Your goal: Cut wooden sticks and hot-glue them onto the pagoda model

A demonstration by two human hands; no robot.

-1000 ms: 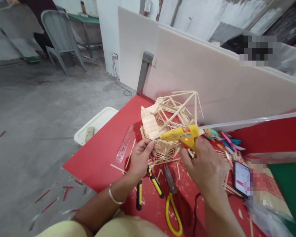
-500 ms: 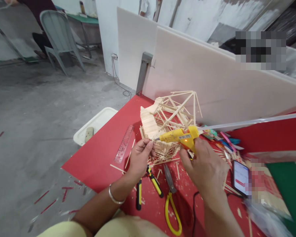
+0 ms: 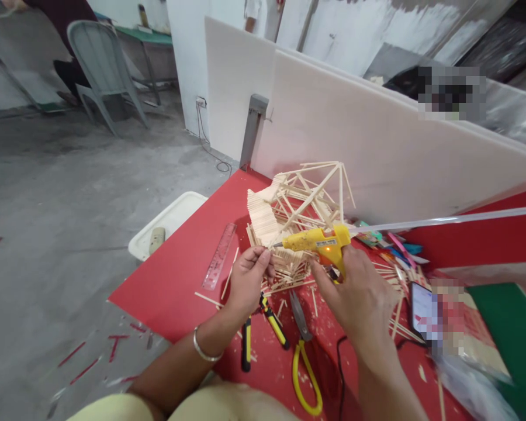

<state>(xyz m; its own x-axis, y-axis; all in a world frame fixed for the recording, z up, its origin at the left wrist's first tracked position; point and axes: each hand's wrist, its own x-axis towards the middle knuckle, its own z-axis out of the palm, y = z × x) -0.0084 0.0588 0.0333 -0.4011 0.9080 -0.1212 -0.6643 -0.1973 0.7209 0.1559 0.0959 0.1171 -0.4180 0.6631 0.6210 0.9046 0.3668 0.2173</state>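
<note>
In my right hand (image 3: 366, 292) is a yellow hot glue gun (image 3: 313, 241), its small orange light lit and a long clear glue stick (image 3: 447, 221) coming out of its back. My left hand (image 3: 249, 275) is closed in a pinch on a thin wooden stick, mostly hidden by the fingers. The gun's nozzle points left and reaches the pinched fingertips. Just beyond both hands stands a model of pale wooden sticks (image 3: 263, 217), with a tightly layered part and an open frame. Loose sticks lie beneath it.
On the red table (image 3: 170, 286) lie a clear ruler (image 3: 219, 257), yellow-black pliers (image 3: 275, 328), yellow-handled scissors (image 3: 307, 377) and a phone (image 3: 425, 313). White panels (image 3: 355, 128) stand behind. A person (image 3: 70, 29) is by a chair (image 3: 100, 58) at the far left.
My right hand has shifted slightly left on the glue gun, and the view has moved a little. The nozzle stays at my left fingertips.
</note>
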